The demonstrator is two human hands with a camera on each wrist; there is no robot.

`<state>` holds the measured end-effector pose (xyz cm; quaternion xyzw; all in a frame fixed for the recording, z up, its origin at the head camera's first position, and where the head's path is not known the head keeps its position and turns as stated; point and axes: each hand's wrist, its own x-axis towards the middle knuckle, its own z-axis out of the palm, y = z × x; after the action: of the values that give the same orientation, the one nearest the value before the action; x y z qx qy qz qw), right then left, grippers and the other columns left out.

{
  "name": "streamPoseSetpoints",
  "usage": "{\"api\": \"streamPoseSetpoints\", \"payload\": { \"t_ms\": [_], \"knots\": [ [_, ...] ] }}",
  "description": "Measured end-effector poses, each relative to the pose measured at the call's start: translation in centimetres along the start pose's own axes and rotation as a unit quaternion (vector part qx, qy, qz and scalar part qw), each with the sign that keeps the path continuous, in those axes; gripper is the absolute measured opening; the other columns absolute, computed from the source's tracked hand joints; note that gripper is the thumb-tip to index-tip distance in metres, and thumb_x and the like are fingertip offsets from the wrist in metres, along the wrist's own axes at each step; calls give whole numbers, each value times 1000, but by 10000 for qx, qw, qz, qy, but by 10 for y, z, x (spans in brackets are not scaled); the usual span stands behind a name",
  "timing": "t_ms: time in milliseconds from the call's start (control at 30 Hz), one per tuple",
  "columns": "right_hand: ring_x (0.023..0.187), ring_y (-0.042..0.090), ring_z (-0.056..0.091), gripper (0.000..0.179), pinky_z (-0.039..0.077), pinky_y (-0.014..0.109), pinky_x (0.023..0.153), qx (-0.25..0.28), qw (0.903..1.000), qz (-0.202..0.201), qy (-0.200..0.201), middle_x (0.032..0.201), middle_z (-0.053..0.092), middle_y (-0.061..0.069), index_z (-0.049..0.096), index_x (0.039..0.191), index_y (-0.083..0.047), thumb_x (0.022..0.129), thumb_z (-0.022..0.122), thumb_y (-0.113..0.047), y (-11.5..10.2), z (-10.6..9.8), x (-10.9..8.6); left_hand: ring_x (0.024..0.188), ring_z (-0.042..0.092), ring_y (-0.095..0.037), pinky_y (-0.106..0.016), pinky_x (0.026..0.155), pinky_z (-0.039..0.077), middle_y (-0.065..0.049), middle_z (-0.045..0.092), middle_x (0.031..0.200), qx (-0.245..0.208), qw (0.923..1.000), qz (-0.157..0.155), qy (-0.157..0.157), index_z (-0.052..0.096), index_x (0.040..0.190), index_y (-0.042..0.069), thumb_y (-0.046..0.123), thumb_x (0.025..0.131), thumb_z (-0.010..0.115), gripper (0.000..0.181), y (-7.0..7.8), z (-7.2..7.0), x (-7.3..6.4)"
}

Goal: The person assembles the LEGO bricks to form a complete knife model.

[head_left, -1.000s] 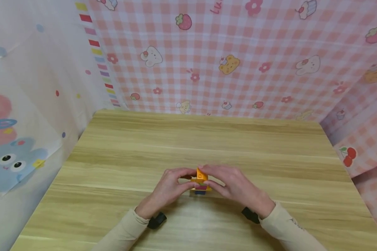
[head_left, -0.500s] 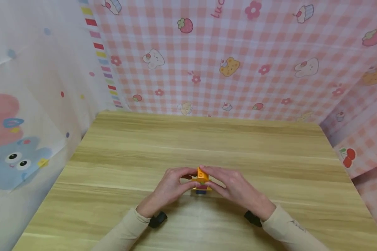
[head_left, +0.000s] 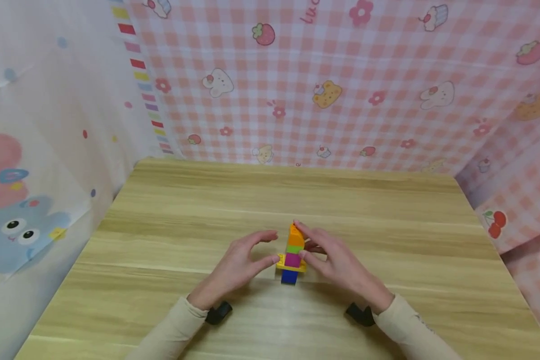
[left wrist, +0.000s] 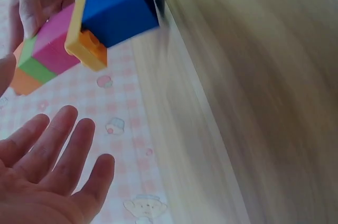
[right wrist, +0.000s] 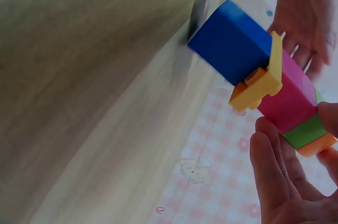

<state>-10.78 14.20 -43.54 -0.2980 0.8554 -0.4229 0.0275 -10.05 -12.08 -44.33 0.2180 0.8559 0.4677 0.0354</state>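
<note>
A stack of toy building blocks stands upright in the middle of the head view. From the bottom it has a blue block (head_left: 289, 277), a wider yellow plate (right wrist: 274, 71), a magenta block (head_left: 292, 259), a green block (head_left: 294, 248) and an orange block (head_left: 295, 236) with a sloped side. My right hand (head_left: 344, 262) holds the upper part between thumb and fingers, the thumb near the green and magenta blocks. To the left, my left hand (head_left: 238, 265) has its fingers spread apart from the stack; its thumb tip is close to the yellow plate, contact unclear.
The wooden table (head_left: 198, 210) stretches around the hands. Behind it hangs a pink checked cloth (head_left: 297, 120), and a white printed curtain (head_left: 72, 125) hangs at the left. Black wrist straps (head_left: 219, 313) show at both wrists.
My left hand has let go of the stack and moved slightly left, fingers spreading. My right hand keeps its hold. More of the stack shows, and its top now leans or sits a little further right.
</note>
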Motion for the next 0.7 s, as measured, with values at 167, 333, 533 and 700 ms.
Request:
{"api": "streamPoseSetpoints", "payload": {
  "t_ms": [167,333,533,700],
  "knots": [
    [112,23,68,68,58,39,97,47,9985,538,-89,146,57,11,35,163,-25,103,67,-23,5,-4,4,127,61,-25,-52,110,47,-4,68,135,128,9998,-93,132,60,141,5,27,97,76,52,-7,-5,-1],
    [114,24,68,66,58,39,97,192,9977,638,-127,147,57,13,36,162,-22,104,66,-26,10,-6,13,126,61,-25,-51,110,47,-4,68,133,177,9994,-198,238,62,139,5,26,97,75,49,-10,-11,-3],
    [111,23,69,61,58,37,96,366,9966,713,-172,143,61,15,41,159,-16,104,66,-26,20,-8,25,124,63,-25,-50,109,48,-4,69,132,209,9990,-156,369,65,136,5,24,98,74,43,-14,-15,-3],
    [110,24,68,58,57,43,98,556,9937,945,-226,147,58,14,44,158,-18,104,64,-26,28,-9,34,124,63,-25,-50,108,49,-4,69,131,183,9991,-110,365,66,135,6,24,99,73,40,-16,-18,-3]
  ]
}}
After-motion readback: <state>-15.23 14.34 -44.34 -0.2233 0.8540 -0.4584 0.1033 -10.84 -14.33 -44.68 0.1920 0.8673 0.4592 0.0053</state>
